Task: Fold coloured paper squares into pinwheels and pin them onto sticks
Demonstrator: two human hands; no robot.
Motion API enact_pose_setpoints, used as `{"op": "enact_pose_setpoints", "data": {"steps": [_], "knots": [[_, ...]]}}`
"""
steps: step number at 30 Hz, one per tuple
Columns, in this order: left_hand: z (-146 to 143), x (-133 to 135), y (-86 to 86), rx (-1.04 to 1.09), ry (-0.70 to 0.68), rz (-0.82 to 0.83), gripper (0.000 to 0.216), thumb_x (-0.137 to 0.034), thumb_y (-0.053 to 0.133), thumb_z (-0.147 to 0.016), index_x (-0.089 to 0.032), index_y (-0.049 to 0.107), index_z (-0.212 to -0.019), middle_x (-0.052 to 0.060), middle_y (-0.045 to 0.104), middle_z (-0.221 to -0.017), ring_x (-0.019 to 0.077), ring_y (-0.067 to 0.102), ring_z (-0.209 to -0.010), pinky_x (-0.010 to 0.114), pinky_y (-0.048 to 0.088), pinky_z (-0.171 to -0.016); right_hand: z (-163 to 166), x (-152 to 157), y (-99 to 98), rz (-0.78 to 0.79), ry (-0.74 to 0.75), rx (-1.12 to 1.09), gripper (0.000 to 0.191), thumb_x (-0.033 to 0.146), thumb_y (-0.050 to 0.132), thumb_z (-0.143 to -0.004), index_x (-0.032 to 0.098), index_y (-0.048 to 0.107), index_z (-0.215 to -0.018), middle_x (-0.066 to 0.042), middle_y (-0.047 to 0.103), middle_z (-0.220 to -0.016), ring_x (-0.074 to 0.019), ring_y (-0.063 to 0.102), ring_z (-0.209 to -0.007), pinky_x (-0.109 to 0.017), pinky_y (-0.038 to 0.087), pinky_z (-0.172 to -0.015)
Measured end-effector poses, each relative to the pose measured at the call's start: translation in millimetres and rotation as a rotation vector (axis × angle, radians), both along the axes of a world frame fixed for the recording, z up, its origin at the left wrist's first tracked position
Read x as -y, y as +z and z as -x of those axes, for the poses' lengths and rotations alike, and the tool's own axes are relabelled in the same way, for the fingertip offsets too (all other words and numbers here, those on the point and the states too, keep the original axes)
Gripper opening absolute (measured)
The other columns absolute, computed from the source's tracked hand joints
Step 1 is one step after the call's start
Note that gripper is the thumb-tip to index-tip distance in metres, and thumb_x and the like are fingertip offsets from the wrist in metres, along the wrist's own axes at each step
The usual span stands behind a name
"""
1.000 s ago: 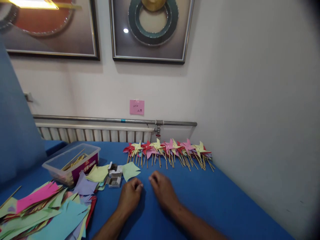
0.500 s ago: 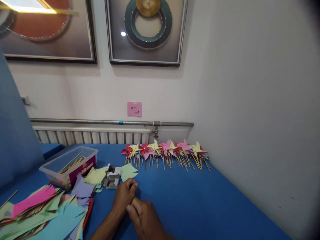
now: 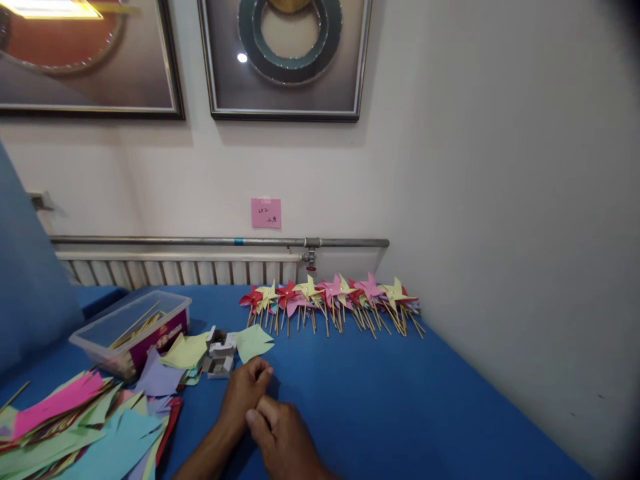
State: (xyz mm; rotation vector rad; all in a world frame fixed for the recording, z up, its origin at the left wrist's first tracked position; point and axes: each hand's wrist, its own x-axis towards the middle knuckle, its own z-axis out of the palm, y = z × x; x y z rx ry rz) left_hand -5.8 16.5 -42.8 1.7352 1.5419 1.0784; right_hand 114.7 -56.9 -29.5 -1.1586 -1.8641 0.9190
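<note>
My left hand point(image 3: 246, 388) rests on the blue table with its fingers curled in, and nothing shows in it. Against its wrist lies my right hand point(image 3: 283, 427), also closed, thumb beside the bent fingers, with no object visible. Just beyond the left fingertips is a pale green paper square with slit corners point(image 3: 254, 343). Two small open white boxes point(image 3: 219, 365) sit to its left; dark small contents show in the farther one. Yellow paper squares point(image 3: 185, 351) and purple paper point(image 3: 159, 375) lie farther left.
Finished paper pinwheels on sticks point(image 3: 330, 293) lie in a row at the table's back. A clear plastic tub point(image 3: 135, 350) holds sticks. Stacked coloured paper point(image 3: 107, 447) spreads across the front left. A wall point(image 3: 490, 233) borders the right side; a radiator point(image 3: 190, 272) stands behind.
The view has shifted slightly, so the wall items sit higher and the table items a little farther left. My hands keep the same pose, one against the other.
</note>
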Motion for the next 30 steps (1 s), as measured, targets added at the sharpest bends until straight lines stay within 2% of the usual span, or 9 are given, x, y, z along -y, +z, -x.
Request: {"op": "enact_pose_setpoints", "data": {"steps": [4,8,15,23,30], "knots": [[1.0,0.4,1.1,-0.006,-0.002,-0.006,0.028,-0.045,0.049,-0.077,-0.020,0.058,-0.069,0.001,0.063,-0.065,0.0192,0.057,-0.065,0.031,0.040,-0.064,0.7,1.6,2.9,-0.006,0.002,-0.017,0.022,0.026,0.050,-0.095,0.019,0.057,-0.075,0.004,0.049,-0.066,-0.0108,0.043,-0.061,-0.025,0.025,-0.057],[1.6,-0.2,-0.5,-0.026,0.005,-0.015,0.025,-0.041,0.049,-0.079,-0.020,0.059,-0.069,0.001,0.064,-0.065,0.0187,0.057,-0.065,0.030,0.041,-0.065,1.0,2.3,3.6,-0.017,0.010,-0.031,0.021,0.026,0.049,-0.096,0.019,0.061,-0.079,0.002,0.056,-0.070,-0.0119,0.047,-0.064,-0.025,0.028,-0.059],[0.6,-0.4,-2.5,-0.071,0.015,-0.011,0.019,-0.030,0.051,-0.083,-0.020,0.058,-0.069,0.000,0.063,-0.064,0.0168,0.058,-0.064,0.027,0.040,-0.063,0.6,2.5,5.1,0.013,-0.004,-0.021,0.020,0.023,0.051,-0.095,0.019,0.058,-0.077,0.004,0.053,-0.067,-0.0105,0.044,-0.062,-0.025,0.026,-0.058],[0.1,2.5,5.1,-0.131,0.031,0.027,0.015,-0.025,0.053,-0.084,-0.020,0.059,-0.071,-0.001,0.066,-0.067,0.0151,0.059,-0.066,0.025,0.039,-0.064,0.4,2.0,4.8,0.009,0.009,-0.033,0.024,0.024,0.051,-0.097,0.019,0.054,-0.074,0.005,0.050,-0.066,-0.0099,0.041,-0.061,-0.025,0.025,-0.058],[-0.3,2.3,3.3,-0.104,0.031,0.018,0.014,-0.024,0.054,-0.083,-0.020,0.059,-0.070,-0.001,0.065,-0.065,0.0161,0.058,-0.064,0.026,0.038,-0.064,1.0,2.4,4.4,0.029,-0.005,-0.008,0.025,0.025,0.051,-0.097,0.019,0.053,-0.072,0.004,0.051,-0.067,-0.0106,0.042,-0.062,-0.026,0.024,-0.059]]}}
